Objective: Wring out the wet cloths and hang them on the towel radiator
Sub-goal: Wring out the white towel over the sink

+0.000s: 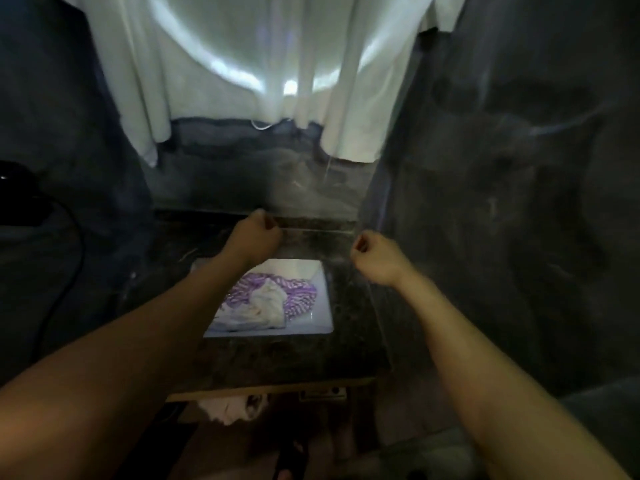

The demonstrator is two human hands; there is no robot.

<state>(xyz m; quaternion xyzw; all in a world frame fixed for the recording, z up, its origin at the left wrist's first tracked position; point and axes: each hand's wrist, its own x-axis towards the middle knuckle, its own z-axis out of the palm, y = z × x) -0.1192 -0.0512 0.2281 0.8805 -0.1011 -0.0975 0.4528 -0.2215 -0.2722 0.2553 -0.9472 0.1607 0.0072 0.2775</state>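
Observation:
A white square sink [323, 306] is set in a dark stone counter. In it lie a purple-and-white striped cloth [300, 295] and a crumpled white cloth [266, 303] on top of it. My left hand [255, 235] and my right hand [375, 252] hover above the sink's far edge, a little apart. Both have curled fingers, and I see nothing in either. A large white cloth [242, 64] hangs across the top of the view, above the hands. The picture is blurred, and no radiator bars can be made out.
The dark counter [284, 358] runs to a wooden front edge. A pale cloth [228, 408] hangs below that edge. A black cable [74, 258] and a dark object sit at the left. A dark marbled wall [502, 202] closes the right side.

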